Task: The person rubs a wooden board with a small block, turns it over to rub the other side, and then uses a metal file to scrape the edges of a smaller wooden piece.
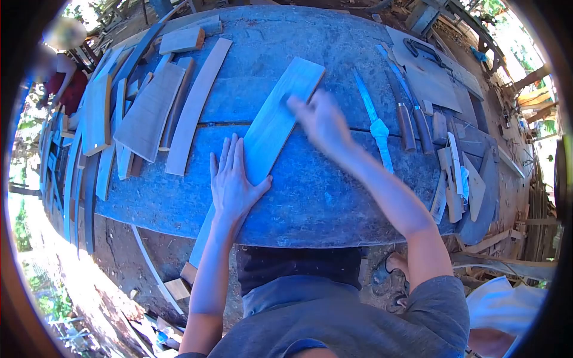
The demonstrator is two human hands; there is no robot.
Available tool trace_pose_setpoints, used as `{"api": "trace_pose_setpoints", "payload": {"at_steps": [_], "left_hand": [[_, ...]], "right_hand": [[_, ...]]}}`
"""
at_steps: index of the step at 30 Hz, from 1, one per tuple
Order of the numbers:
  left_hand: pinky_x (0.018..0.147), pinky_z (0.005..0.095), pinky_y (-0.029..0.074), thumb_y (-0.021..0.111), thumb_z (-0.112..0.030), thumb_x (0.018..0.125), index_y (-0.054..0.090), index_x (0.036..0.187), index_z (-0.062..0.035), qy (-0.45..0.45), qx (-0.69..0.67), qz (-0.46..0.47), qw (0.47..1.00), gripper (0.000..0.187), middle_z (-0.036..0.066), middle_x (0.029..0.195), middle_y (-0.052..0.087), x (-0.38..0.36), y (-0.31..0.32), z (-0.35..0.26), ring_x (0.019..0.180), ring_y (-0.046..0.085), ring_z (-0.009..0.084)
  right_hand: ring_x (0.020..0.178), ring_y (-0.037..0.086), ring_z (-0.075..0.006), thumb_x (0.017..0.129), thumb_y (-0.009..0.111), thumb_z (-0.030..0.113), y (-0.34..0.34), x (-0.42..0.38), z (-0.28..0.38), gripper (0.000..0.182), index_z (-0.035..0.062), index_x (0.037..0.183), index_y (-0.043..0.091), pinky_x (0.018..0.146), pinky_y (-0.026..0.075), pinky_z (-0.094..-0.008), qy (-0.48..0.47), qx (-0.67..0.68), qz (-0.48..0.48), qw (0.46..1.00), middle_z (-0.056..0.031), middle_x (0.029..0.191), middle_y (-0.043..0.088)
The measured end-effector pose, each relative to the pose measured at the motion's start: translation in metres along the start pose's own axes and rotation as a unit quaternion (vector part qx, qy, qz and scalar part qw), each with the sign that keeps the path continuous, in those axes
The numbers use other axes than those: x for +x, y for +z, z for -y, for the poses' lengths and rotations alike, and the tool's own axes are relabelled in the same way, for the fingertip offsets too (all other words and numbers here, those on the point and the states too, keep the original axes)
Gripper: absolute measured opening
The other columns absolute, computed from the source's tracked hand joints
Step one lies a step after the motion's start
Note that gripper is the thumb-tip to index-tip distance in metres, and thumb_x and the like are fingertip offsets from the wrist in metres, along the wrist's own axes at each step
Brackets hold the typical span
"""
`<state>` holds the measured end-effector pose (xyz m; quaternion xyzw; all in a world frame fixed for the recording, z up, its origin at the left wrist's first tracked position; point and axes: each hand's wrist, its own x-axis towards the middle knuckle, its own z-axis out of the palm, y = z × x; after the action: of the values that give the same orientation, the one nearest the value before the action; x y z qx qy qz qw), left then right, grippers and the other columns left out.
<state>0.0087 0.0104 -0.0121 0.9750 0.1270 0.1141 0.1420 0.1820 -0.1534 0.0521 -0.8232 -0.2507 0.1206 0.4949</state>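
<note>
A long wooden board (280, 119) lies at a slant across the table, its lower end reaching past the front edge. My left hand (231, 182) rests flat on the board's lower part, fingers spread. My right hand (319, 119), blurred by motion, is closed over the board's upper right part. A small dark thing shows at its fingertips, too smeared to make out. Right of the board lies a blade with a wrapped handle (379, 128), touched by neither hand.
Several wood pieces (152, 110) cover the table's left side. At the right lie wooden-handled tools (406, 126), a dark clamp (427, 52), flat sheets (431, 83) and offcuts (453, 185). Another person (67, 83) is at the far left. The table's front edge (310, 246) is near my body.
</note>
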Motion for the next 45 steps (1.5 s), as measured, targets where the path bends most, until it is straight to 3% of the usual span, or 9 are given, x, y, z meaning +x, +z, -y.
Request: {"api": "trace_pose_setpoints", "payload": {"at_steps": [5,6,11,15,17,19,26,28,45], "left_hand": [[0.121,0.0536,0.015,0.075,-0.049,0.070,0.036,0.147,0.0022,-0.009,-0.003,0.009,1.000,0.100,0.019,0.155,0.036,0.000,-0.001,-0.001,0.147,0.028,0.0303],[0.121,0.0535,0.015,0.075,-0.049,0.070,0.036,0.147,0.0021,-0.017,-0.006,0.015,1.000,0.100,0.019,0.155,0.036,0.002,-0.002,-0.002,0.148,0.028,0.0304],[0.121,0.0531,0.014,0.075,-0.049,0.070,0.037,0.146,0.0013,-0.016,-0.019,0.013,1.000,0.099,0.018,0.155,0.036,0.004,-0.002,-0.001,0.148,0.027,0.0306],[0.121,0.0530,0.014,0.076,-0.047,0.070,0.038,0.146,0.0006,-0.018,-0.022,0.001,1.000,0.098,0.017,0.155,0.037,0.000,-0.001,0.000,0.148,0.027,0.0309],[0.121,0.0530,0.014,0.076,-0.047,0.069,0.038,0.146,0.0005,-0.023,-0.020,0.001,1.000,0.098,0.017,0.155,0.037,0.000,-0.003,-0.001,0.148,0.027,0.0309],[0.121,0.0530,0.014,0.076,-0.046,0.069,0.038,0.146,0.0004,-0.025,-0.027,-0.003,0.999,0.098,0.017,0.155,0.037,0.001,-0.003,-0.003,0.148,0.027,0.0310],[0.121,0.0550,0.014,0.075,-0.048,0.069,0.042,0.144,0.0003,-0.017,-0.046,-0.009,0.999,0.096,0.017,0.153,0.040,0.002,-0.001,0.000,0.147,0.028,0.0319],[0.121,0.0558,0.012,0.075,-0.048,0.069,0.042,0.144,0.0010,-0.021,-0.041,-0.005,0.999,0.096,0.017,0.153,0.040,0.002,-0.001,0.000,0.147,0.027,0.0329],[0.121,0.0547,0.008,0.055,-0.070,0.085,0.032,0.146,0.0091,-0.096,0.030,0.009,0.995,0.102,0.023,0.158,0.028,-0.059,-0.009,0.000,0.149,0.022,0.0330]], "right_hand": [[0.091,0.058,-0.0399,0.097,0.056,0.035,-0.004,0.086,-0.090,0.042,-0.0066,0.094,0.059,0.080,0.046,-0.0454,-0.088,-0.233,-0.203,0.947,-0.0243,0.099,0.058],[0.089,0.057,-0.0406,0.097,0.057,0.037,0.009,0.060,-0.053,0.043,-0.0062,0.093,0.058,0.079,0.045,-0.0467,0.031,-0.051,-0.186,0.981,-0.0240,0.095,0.058],[0.088,0.057,-0.0400,0.096,0.058,0.043,0.042,0.002,-0.055,0.048,-0.0048,0.089,0.057,0.079,0.044,-0.0473,-0.183,-0.159,-0.039,0.969,-0.0226,0.086,0.057],[0.088,0.057,-0.0404,0.096,0.059,0.036,-0.013,0.086,-0.058,0.042,-0.0043,0.088,0.057,0.076,0.044,-0.0478,-0.012,-0.080,-0.166,0.983,-0.0240,0.087,0.056],[0.092,0.057,-0.0430,0.096,0.057,0.035,-0.018,0.108,-0.077,0.039,-0.0035,0.088,0.056,0.079,0.044,-0.0500,-0.192,-0.400,-0.200,0.874,-0.0260,0.092,0.057],[0.095,0.057,-0.0439,0.097,0.054,0.033,0.003,0.071,-0.043,0.036,-0.0026,0.090,0.056,0.081,0.044,-0.0511,-0.092,-0.186,-0.196,0.958,-0.0265,0.095,0.058],[0.098,0.057,-0.0398,0.095,0.057,0.024,0.004,0.085,-0.040,0.024,0.0001,0.094,0.059,0.082,0.046,-0.0483,-0.049,-0.189,-0.133,0.972,-0.0226,0.098,0.058],[0.101,0.057,-0.0367,0.090,0.058,0.016,-0.004,0.130,-0.075,0.017,0.0051,0.102,0.064,0.084,0.047,-0.0468,-0.174,-0.449,-0.155,0.863,-0.0178,0.101,0.056],[0.095,0.056,-0.0373,0.086,0.055,0.012,0.041,0.061,-0.052,0.021,0.0022,0.104,0.062,0.080,0.048,-0.0502,-0.316,-0.451,-0.091,0.830,-0.0184,0.098,0.056]]}}
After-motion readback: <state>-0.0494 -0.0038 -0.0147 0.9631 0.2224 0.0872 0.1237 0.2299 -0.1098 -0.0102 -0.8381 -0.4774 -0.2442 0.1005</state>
